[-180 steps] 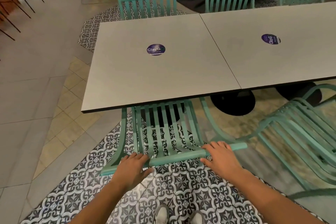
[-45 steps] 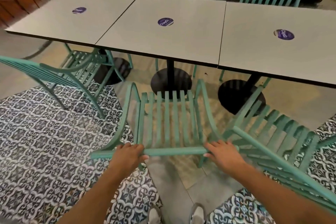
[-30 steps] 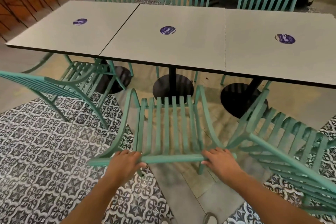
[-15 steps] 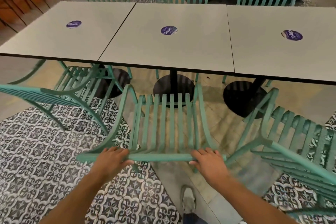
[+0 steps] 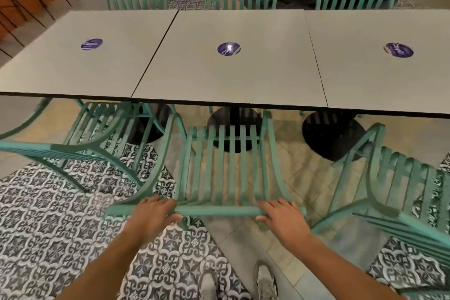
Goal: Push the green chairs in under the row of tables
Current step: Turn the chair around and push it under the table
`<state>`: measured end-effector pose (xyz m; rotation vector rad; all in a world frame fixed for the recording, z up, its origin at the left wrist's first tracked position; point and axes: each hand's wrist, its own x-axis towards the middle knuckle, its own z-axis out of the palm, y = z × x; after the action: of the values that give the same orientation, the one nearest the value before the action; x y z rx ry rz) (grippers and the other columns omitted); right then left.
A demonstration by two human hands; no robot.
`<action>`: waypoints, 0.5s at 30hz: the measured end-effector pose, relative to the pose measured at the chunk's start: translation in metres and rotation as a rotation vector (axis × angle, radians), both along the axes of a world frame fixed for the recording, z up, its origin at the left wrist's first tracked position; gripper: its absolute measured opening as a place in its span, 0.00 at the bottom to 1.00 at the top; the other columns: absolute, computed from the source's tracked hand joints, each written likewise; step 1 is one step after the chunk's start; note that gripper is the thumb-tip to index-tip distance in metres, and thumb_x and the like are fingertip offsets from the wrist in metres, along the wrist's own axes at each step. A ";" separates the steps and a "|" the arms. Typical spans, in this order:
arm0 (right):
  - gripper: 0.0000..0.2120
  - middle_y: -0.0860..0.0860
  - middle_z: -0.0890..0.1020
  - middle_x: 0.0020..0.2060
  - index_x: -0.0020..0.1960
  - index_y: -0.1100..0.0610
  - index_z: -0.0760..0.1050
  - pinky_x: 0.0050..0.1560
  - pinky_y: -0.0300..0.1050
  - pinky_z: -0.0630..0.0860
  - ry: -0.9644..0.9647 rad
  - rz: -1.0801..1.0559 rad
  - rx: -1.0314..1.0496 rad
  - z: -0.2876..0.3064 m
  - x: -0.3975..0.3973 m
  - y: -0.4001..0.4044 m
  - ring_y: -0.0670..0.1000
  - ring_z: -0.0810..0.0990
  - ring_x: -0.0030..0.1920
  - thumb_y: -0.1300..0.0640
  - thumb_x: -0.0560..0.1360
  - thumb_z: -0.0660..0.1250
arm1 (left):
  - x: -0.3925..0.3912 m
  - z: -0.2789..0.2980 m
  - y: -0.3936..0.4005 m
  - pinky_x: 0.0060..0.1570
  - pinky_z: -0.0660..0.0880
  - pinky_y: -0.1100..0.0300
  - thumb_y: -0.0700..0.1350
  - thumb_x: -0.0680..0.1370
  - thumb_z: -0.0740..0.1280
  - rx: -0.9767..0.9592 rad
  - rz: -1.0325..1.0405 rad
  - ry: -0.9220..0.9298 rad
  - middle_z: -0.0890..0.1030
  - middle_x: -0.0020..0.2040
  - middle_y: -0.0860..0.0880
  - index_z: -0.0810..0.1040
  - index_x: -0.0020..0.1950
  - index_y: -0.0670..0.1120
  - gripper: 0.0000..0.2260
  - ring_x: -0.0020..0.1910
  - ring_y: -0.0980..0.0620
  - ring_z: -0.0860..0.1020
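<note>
We are gripping the top rail of the middle green chair (image 5: 225, 165) with both hands: the left hand (image 5: 152, 214) is wrapping the rail at lower centre-left of the frame, and the right hand (image 5: 283, 219) is curling over it at lower centre-right. The chair is sitting at frame centre, its seat front just reaching the near edge of the middle bench (image 5: 229, 75), so we judge that most of the push is still to be done.

Risks from here, as we are judging them:

- The seat is heading straight at the black pedestal base (image 5: 233, 126); the front legs may strike it and stop the chair short.
- The left green chair (image 5: 80, 143) and the right green chair (image 5: 394, 185) are standing close on either side, both angled. A skewed push may be hooking an armrest against one of them.
- The floor is changing from patterned tile (image 5: 60, 214) to plain tile under the chair; a leg may be catching at a joint and tipping the frame.
- Our shoes (image 5: 265, 282) are close behind the rear legs.

We are seeing no containers in view; the bench tops are carrying only round purple stickers (image 5: 229, 48).
</note>
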<state>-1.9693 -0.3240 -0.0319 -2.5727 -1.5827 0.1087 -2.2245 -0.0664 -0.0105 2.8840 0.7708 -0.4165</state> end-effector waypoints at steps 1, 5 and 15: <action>0.33 0.39 0.82 0.38 0.47 0.42 0.79 0.37 0.43 0.74 0.004 -0.006 0.019 -0.003 -0.002 0.004 0.46 0.80 0.39 0.31 0.73 0.37 | 0.001 -0.001 0.008 0.51 0.74 0.54 0.73 0.71 0.35 -0.001 -0.008 -0.003 0.79 0.48 0.59 0.73 0.54 0.57 0.35 0.49 0.56 0.74; 0.23 0.40 0.81 0.36 0.47 0.44 0.80 0.36 0.43 0.75 -0.058 -0.017 0.066 -0.004 0.004 0.017 0.46 0.80 0.37 0.36 0.71 0.49 | 0.015 0.001 0.028 0.56 0.72 0.52 0.73 0.70 0.34 -0.024 -0.044 0.017 0.76 0.46 0.60 0.71 0.51 0.58 0.33 0.49 0.56 0.72; 0.29 0.40 0.80 0.38 0.51 0.45 0.78 0.35 0.42 0.74 -0.047 0.013 0.111 -0.002 0.036 0.037 0.46 0.79 0.37 0.35 0.78 0.40 | 0.050 0.008 0.052 0.57 0.67 0.51 0.72 0.71 0.38 0.001 -0.064 0.045 0.79 0.55 0.56 0.71 0.56 0.56 0.32 0.56 0.51 0.73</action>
<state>-1.9337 -0.2871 -0.0340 -2.4988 -1.5742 -0.0372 -2.1745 -0.0149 -0.0020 2.9156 0.6866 -0.4897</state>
